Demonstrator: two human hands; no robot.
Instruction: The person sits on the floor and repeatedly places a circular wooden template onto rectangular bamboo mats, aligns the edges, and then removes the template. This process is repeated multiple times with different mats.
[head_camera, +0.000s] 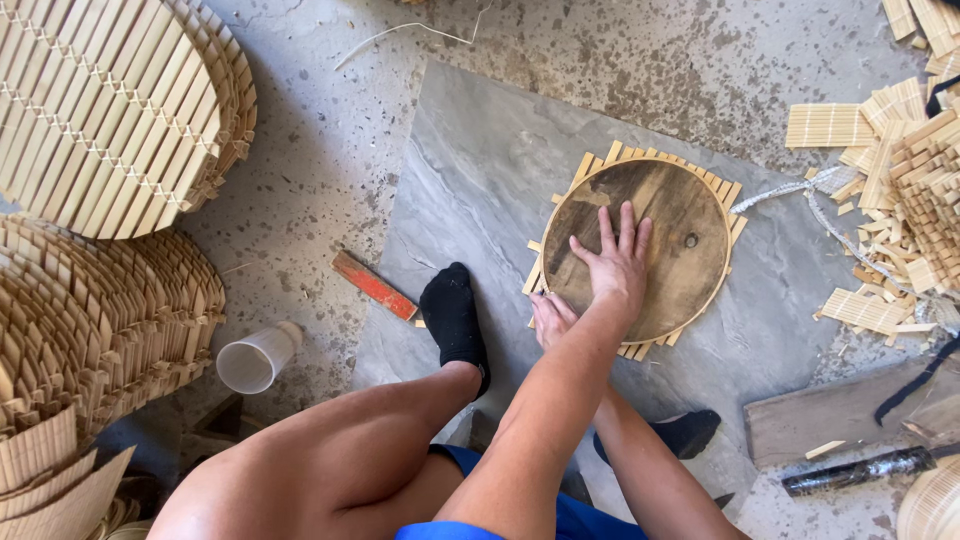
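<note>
Okay, so: left hand (615, 268) flat on the round wooden disc (665, 235), fingers spread, palm pressing down, not gripping anything. Disc sitting on a small bamboo slat mat (722, 190), slat ends poking out all round the rim, both in the middle of the grey stone slab (470, 170) on the floor. Right hand (549, 318) tucked at the near-left edge of the disc, right by the slat ends. Crossed under the left forearm and mostly covered, so can't tell whether curled, pinching or holding something.

Possible trouble, just guessing: only one palm pinning the disc, smooth slab underneath, so probably easy for disc and mat to skate sideways or turn out of line. Also bare fingertips touching splintery slat ends, which looks like a splinter waiting to happen. Black-socked foot (455, 315) resting near the left side too, close to a red bar (373, 285).

Hard to make out: the dark spot on the disc, maybe a hole or a knot. Far-right bamboo offcuts (900, 170) cut off by the frame, same for the stacked round bamboo mats (110, 110) far left. Clear plastic cup (255, 360) on its side, contents not visible.
</note>
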